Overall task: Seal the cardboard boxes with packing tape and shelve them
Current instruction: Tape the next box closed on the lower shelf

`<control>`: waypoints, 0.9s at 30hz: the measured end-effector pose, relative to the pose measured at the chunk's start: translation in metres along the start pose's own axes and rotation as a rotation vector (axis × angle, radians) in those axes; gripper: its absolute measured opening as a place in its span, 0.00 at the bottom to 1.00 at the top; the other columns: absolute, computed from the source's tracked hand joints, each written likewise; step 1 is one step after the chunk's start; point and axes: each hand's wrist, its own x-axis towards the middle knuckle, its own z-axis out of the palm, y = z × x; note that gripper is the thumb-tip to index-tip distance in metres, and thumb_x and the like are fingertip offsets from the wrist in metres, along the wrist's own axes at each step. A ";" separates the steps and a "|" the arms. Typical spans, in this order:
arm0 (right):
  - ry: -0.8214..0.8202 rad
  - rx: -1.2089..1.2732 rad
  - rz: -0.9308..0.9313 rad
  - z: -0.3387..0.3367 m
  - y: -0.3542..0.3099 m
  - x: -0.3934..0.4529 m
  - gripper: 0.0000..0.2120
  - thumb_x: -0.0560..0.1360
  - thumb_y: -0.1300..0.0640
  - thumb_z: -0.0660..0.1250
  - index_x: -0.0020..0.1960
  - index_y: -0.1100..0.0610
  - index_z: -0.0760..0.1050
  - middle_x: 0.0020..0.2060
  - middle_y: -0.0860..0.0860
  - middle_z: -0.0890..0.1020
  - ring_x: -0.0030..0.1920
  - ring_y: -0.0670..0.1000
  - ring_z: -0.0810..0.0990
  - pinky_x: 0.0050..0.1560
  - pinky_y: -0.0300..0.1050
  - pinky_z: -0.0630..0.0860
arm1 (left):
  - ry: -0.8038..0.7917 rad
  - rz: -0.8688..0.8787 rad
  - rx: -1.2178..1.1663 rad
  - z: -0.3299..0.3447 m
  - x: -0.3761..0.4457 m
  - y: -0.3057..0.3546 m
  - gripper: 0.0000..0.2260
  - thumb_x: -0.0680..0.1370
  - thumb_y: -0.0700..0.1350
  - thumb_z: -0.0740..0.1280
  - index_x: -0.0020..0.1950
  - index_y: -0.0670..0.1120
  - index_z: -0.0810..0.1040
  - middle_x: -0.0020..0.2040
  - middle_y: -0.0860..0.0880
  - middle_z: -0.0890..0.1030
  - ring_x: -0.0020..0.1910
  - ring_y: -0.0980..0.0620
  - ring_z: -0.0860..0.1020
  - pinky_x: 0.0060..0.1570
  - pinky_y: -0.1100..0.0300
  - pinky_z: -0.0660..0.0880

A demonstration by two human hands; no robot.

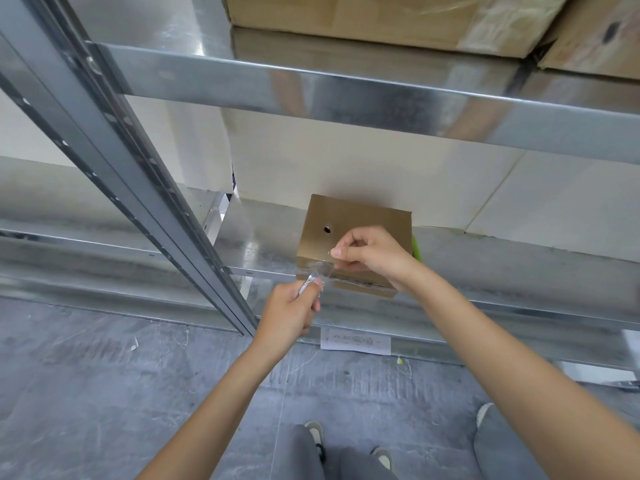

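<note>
A small cardboard box [353, 233] sits on the lower metal shelf [263, 247], near its front edge and close to the cream wall behind. Its top face has a small dark hole. A strip of clear tape [320, 270] runs from the box's near left corner, crumpled and glossy, with a dark seam visible along the near top edge.

The right hand [370, 256] rests over the box's near right part, fingers curled, thumb and forefinger pinching the tape end at the box top. The left hand [289, 313] is below and in front of the shelf edge, fingers closed around a small white and silver item [308, 284] whose tip meets the tape; what that item is cannot be told.

A green object [415, 249] shows just behind the right hand, beside the box. Larger boxes [346, 19] stand on the upper shelf. A white paper label [355, 341] hangs on the shelf's front rail. The floor [104, 393] is grey concrete; the person's shoes [315, 433] show at the bottom.
</note>
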 end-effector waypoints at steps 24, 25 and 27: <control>-0.200 0.487 0.226 0.002 -0.001 -0.010 0.05 0.76 0.67 0.66 0.42 0.64 0.78 0.49 0.63 0.82 0.49 0.57 0.82 0.56 0.48 0.80 | -0.049 0.233 0.047 -0.001 -0.011 0.039 0.21 0.82 0.43 0.62 0.28 0.43 0.66 0.19 0.54 0.60 0.19 0.56 0.56 0.25 0.64 0.55; -0.242 0.576 0.257 0.003 -0.001 -0.011 0.04 0.75 0.67 0.65 0.44 0.65 0.78 0.48 0.61 0.82 0.48 0.56 0.82 0.55 0.48 0.81 | -0.044 0.245 0.044 0.000 -0.012 0.042 0.21 0.82 0.42 0.62 0.29 0.42 0.66 0.19 0.55 0.60 0.19 0.56 0.57 0.26 0.63 0.56; -0.291 0.738 0.308 0.007 -0.001 -0.013 0.06 0.73 0.66 0.65 0.49 0.66 0.78 0.50 0.60 0.80 0.49 0.58 0.82 0.55 0.51 0.80 | -0.025 0.278 0.034 0.001 -0.012 0.047 0.20 0.82 0.41 0.62 0.29 0.41 0.66 0.19 0.55 0.60 0.19 0.57 0.57 0.27 0.61 0.57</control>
